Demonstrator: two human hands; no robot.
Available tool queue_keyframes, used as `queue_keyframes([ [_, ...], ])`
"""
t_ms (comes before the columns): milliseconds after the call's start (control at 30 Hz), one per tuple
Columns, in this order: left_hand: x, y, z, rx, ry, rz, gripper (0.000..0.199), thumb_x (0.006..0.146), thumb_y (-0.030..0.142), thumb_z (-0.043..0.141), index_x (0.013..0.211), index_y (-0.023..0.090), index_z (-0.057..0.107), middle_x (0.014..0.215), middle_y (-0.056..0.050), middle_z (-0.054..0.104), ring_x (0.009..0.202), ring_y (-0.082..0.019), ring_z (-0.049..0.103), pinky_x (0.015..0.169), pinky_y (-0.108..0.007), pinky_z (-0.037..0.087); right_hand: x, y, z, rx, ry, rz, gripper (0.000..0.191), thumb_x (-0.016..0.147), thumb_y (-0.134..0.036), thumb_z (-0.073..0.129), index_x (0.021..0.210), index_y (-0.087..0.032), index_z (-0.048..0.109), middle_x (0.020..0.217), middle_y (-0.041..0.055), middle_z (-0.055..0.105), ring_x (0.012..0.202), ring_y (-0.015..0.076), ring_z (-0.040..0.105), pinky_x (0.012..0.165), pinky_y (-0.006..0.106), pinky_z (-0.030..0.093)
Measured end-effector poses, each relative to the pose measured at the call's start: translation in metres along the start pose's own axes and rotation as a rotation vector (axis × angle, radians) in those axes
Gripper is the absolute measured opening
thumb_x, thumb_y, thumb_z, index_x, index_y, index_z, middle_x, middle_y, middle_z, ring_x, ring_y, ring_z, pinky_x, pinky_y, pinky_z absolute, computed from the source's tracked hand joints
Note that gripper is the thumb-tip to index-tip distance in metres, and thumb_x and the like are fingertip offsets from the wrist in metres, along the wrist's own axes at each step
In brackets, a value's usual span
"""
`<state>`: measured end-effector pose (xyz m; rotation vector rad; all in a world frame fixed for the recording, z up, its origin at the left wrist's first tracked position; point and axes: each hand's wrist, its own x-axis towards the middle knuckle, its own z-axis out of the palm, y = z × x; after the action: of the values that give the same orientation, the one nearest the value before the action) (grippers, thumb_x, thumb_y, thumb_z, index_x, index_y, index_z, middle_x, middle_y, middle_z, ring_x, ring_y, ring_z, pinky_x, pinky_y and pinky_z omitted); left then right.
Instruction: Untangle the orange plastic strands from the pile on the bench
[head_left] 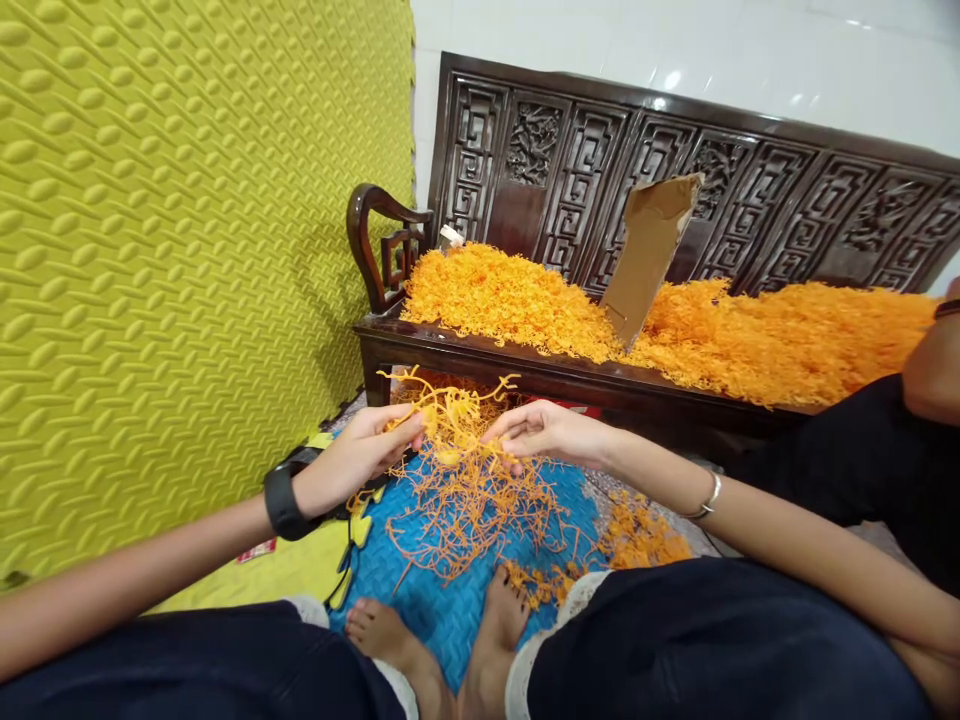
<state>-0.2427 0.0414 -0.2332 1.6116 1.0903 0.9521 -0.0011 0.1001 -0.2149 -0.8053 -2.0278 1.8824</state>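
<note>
A branching yellow-orange plastic sprue (pixel 454 405) is held up between my two hands, with small frilly pieces on its thin arms. My left hand (pixel 386 440), below a black wristband, is closed on its left side, thumb and fingers pinched. On the right side, the fingers of my right hand (pixel 544 435) are bent and pinched at the sprue's lower right. What exactly lies between those fingertips is too small to make out. Beneath both hands, a tangle of bare orange sprues (pixel 480 510) lies on the blue foam mat (pixel 427 600).
A dark carved wooden bench (pixel 480 345) bears heaps of small orange pieces (pixel 517 300), parted by an upright cardboard piece (pixel 649 250). Loose orange pieces (pixel 645 530) lie on the floor. A yellow foam mat (pixel 187 250) stands at left. Another person's dark-clothed leg (pixel 840 470) is at right.
</note>
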Motion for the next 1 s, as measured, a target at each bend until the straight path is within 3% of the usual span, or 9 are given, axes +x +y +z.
queue_keyframes([
  [233,-0.01,0.009,-0.008,0.327,0.041,0.135,0.034,0.083,0.043,0.041,0.062,0.016,0.048,0.053,0.005,0.034,0.048,-0.008,0.029,0.042,-0.019,0.023,-0.02,0.012,-0.033,-0.455,0.343,-0.164,0.036,0.075,-0.028,0.059,0.106,-0.016,0.046,0.068,-0.0022,0.052,0.058,0.008,0.052,0.056,0.023,0.043],
  [400,-0.005,-0.009,-0.006,0.397,-0.043,0.138,0.036,0.083,0.043,0.04,0.059,0.016,0.046,0.058,0.003,0.039,0.055,-0.01,0.035,0.051,-0.021,0.03,-0.034,0.017,-0.062,-0.394,0.534,-0.18,0.029,0.074,-0.033,0.06,0.092,-0.018,0.044,0.064,-0.0037,0.049,0.054,0.0082,0.051,0.054,0.023,0.041],
  [500,-0.003,-0.024,-0.009,0.39,-0.105,0.114,0.036,0.084,0.042,0.039,0.059,0.016,0.046,0.058,0.003,0.041,0.056,-0.011,0.038,0.055,-0.021,0.031,-0.048,0.025,-0.09,-0.354,0.667,-0.204,0.03,0.069,-0.034,0.065,0.082,-0.018,0.044,0.065,-0.0028,0.053,0.054,0.0076,0.051,0.055,0.022,0.041],
  [600,-0.003,-0.035,-0.021,0.344,-0.008,0.084,0.035,0.083,0.043,0.04,0.062,0.017,0.047,0.059,0.002,0.042,0.056,-0.012,0.038,0.052,-0.021,0.031,-0.067,0.047,-0.117,-0.335,0.919,-0.236,0.031,0.066,-0.035,0.068,0.078,-0.018,0.045,0.063,-0.0043,0.054,0.053,0.0064,0.05,0.056,0.021,0.041],
  [633,-0.003,-0.037,-0.026,0.331,0.032,0.083,0.034,0.082,0.044,0.042,0.063,0.017,0.049,0.06,0.002,0.044,0.057,-0.012,0.039,0.052,-0.021,0.031,-0.072,0.057,-0.122,-0.331,0.945,-0.212,0.031,0.065,-0.035,0.068,0.079,-0.018,0.046,0.064,-0.0041,0.055,0.054,0.0067,0.051,0.057,0.021,0.042],
  [700,-0.002,-0.039,-0.032,0.321,0.075,0.077,0.033,0.08,0.046,0.044,0.064,0.017,0.05,0.061,0.002,0.045,0.057,-0.012,0.039,0.052,-0.021,0.032,-0.074,0.08,-0.122,-0.342,0.823,-0.057,0.031,0.064,-0.035,0.069,0.082,-0.017,0.052,0.067,-0.0016,0.059,0.059,0.009,0.054,0.06,0.023,0.044],
  [800,0.001,-0.039,-0.031,0.326,0.066,0.049,0.035,0.081,0.046,0.043,0.06,0.017,0.047,0.057,0.003,0.041,0.053,-0.011,0.035,0.048,-0.02,0.03,-0.06,0.103,-0.114,-0.355,0.544,0.195,0.025,0.056,-0.03,0.073,0.067,-0.012,0.059,0.062,0.0035,0.062,0.058,0.014,0.057,0.057,0.027,0.045],
  [867,0.004,-0.041,-0.028,0.326,0.051,0.037,0.036,0.082,0.045,0.043,0.06,0.017,0.047,0.057,0.003,0.041,0.053,-0.011,0.035,0.048,-0.02,0.03,-0.048,0.096,-0.121,-0.337,0.516,0.216,0.021,0.055,-0.027,0.072,0.063,-0.011,0.061,0.062,0.0056,0.063,0.058,0.0153,0.057,0.056,0.028,0.047],
  [1000,0.006,-0.047,-0.021,0.331,0.013,0.024,0.034,0.083,0.043,0.043,0.062,0.017,0.048,0.058,0.003,0.042,0.056,-0.012,0.038,0.053,-0.02,0.033,-0.036,0.027,-0.175,-0.119,0.836,-0.101,0.028,0.069,-0.022,0.061,0.096,-0.014,0.059,0.099,0.0102,0.062,0.086,0.0159,0.061,0.08,0.03,0.049],
])
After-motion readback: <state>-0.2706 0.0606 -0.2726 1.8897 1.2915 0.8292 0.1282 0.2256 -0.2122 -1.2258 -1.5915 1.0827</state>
